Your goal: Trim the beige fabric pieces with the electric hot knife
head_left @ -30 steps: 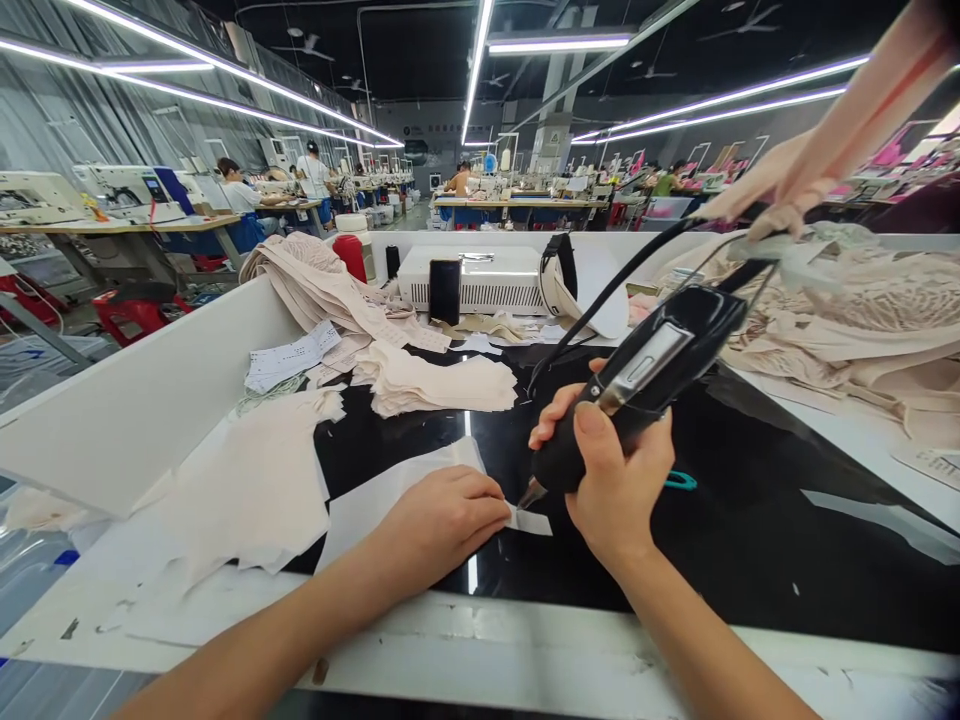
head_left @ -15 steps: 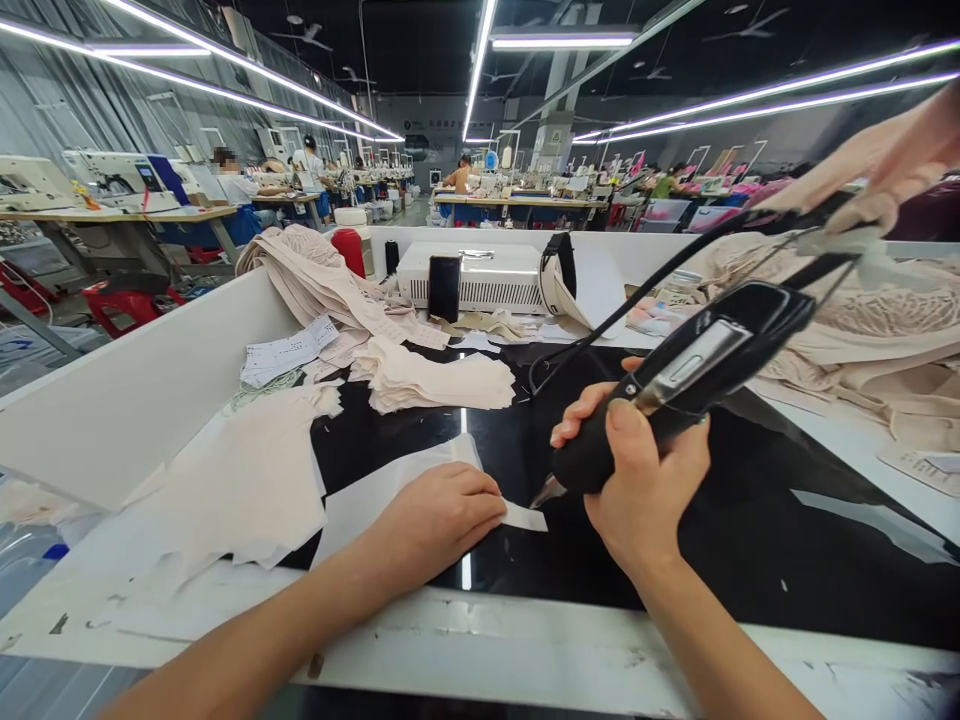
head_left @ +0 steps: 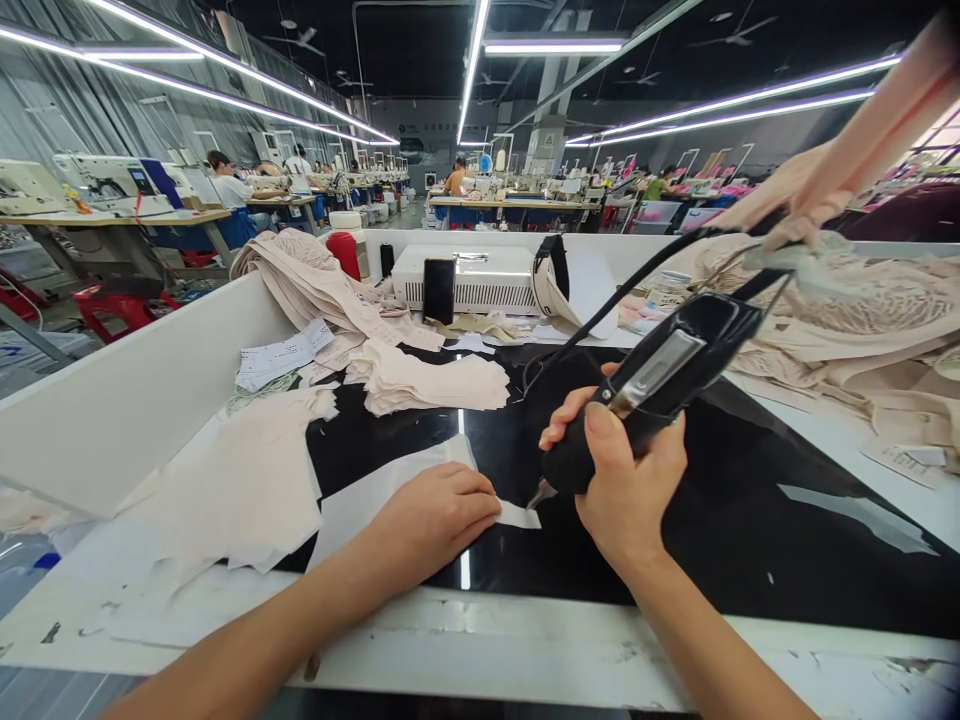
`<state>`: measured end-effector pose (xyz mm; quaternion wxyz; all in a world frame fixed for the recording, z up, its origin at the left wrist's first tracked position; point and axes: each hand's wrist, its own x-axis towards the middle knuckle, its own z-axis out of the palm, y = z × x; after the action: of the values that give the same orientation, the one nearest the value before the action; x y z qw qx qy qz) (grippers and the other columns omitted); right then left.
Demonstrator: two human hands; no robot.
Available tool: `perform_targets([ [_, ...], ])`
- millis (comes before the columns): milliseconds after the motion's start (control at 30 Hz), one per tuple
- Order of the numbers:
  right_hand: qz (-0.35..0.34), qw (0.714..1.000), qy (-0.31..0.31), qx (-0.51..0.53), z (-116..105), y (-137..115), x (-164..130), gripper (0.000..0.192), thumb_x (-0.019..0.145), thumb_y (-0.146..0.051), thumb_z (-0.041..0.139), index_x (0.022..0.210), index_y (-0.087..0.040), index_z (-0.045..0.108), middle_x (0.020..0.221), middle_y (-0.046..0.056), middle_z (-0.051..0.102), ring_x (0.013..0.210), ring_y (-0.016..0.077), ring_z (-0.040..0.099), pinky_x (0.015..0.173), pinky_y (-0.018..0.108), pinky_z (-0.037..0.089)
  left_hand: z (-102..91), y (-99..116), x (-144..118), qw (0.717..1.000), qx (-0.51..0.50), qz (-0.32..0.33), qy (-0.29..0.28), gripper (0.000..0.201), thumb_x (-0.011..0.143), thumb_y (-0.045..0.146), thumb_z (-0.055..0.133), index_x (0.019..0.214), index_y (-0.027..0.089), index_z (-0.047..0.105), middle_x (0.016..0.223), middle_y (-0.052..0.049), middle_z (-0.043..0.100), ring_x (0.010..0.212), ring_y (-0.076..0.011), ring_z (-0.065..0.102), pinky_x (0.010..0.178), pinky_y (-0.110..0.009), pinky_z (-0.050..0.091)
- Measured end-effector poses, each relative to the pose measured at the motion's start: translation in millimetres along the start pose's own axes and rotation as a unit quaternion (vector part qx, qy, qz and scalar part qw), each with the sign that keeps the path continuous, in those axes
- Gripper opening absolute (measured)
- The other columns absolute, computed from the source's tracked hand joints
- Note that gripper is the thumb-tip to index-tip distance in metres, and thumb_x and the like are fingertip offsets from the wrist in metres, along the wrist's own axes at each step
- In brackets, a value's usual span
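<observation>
On the left of the table (head_left: 562,570) lie stacked pale cloth pieces (head_left: 255,480). Right of them the left hand (head_left: 442,515) rests palm down across a white sheet (head_left: 397,470); its thumb is hidden, so I cannot tell whether it pinches or just presses. A narrow white strip (head_left: 519,515) juts rightward from under its fingers; ideally it stays flat, fingertips out of the tip's line. Right of centre, the right hand (head_left: 630,480) grasps a black handheld tool (head_left: 667,370), whose long axis slants from far right down to near left, metal tip (head_left: 541,492) towards the strip's end, contact unclear. A steady wrist should help.
</observation>
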<state>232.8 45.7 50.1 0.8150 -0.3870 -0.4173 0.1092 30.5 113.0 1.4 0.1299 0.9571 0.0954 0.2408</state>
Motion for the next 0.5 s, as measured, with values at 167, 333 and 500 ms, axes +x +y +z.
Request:
perform_targets([
  [167, 0.018, 0.999, 0.025, 0.025, 5.0, -8.0, -2.9, 0.053, 0.094, -0.057, 0.101, 0.122, -0.029, 0.067, 0.082, -0.007, 0.073, 0.057, 0.0162, 0.068, 0.053, 0.03, 0.063, -1.0, 0.7, 0.1, 1.0, -0.002, -0.004, -0.008, 0.02, 0.124, 0.021, 0.067, 0.115, 0.021, 0.085, 0.121, -0.006, 0.087, 0.108, -0.0226, 0.081, 0.099, -0.033, 0.064],
  [333, 0.04, 0.998, -0.01, 0.039, 10.6, -7.6, -12.4, 0.057, 0.095, -0.057, 0.103, 0.129, -0.03, 0.066, 0.085, -0.007, 0.076, 0.059, 0.0157, 0.07, 0.056, 0.029, 0.063, -2.0, 1.4, 1.4, 1.0, 0.002, -0.015, -0.023, 0.02, 0.124, 0.021, 0.067, 0.117, 0.021, 0.086, 0.122, -0.006, 0.087, 0.108, -0.023, 0.082, 0.101, -0.034, 0.064],
  [500, 0.035, 0.999, -0.021, 0.033, 11.1, -1.5, -16.0, 0.053, 0.098, -0.056, 0.1, 0.129, -0.031, 0.065, 0.086, -0.007, 0.077, 0.06, 0.0159, 0.07, 0.059, 0.029, 0.062, -2.4, 2.5, 2.0, 1.0, 0.001, -0.014, -0.024, 0.023, 0.125, 0.022, 0.065, 0.118, 0.021, 0.087, 0.122, -0.006, 0.088, 0.108, -0.023, 0.082, 0.101, -0.034, 0.065],
])
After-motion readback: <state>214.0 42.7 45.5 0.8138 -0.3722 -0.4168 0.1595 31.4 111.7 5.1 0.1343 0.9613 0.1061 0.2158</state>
